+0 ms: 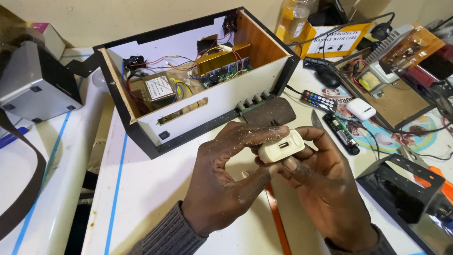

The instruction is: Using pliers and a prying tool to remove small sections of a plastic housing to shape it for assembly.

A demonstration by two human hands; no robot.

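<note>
White bench: both hands' grip clamped on charger, its back hidden; L hand, R hand.

Beige wall, white worktable

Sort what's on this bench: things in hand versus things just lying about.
In hand:
white USB charger plug, held by left hand and right hand

Lying about:
open amplifier box
remote control
white earbud case
circuit board
</note>
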